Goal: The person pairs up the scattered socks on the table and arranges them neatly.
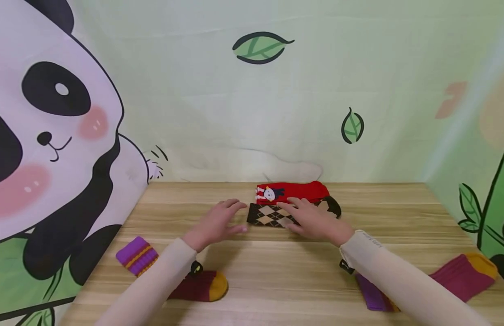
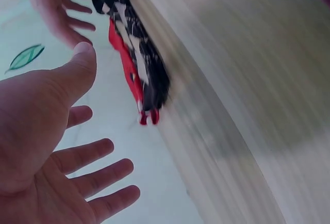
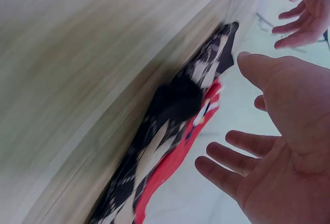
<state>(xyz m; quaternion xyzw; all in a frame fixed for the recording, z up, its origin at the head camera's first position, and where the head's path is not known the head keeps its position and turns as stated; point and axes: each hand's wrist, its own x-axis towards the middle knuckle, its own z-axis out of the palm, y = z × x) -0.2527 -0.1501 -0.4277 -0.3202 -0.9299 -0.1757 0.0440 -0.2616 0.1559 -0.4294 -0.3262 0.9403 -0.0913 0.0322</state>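
A black sock with tan and grey diamonds (image 1: pixel 266 215) lies across the far part of the wooden table. Just behind it is a red sock (image 1: pixel 305 191) with a white cartoon figure at its left end. My right hand (image 1: pixel 315 220) hovers over the diamond sock with fingers spread, hiding part of it in the head view. To the left of that sock's cuff, my left hand (image 1: pixel 214 225) is held in the air, fingers apart and holding nothing. Both wrist views show a gap between each palm and the socks (image 2: pixel 139 53).
Partly under my left forearm lies a purple and maroon sock with a mustard toe (image 1: pixel 218 286). A similar sock (image 1: pixel 463 277) is at the right, crossed by my right forearm. A printed panda backdrop (image 1: pixel 187 90) rises behind the wooden table (image 1: pixel 276 280).
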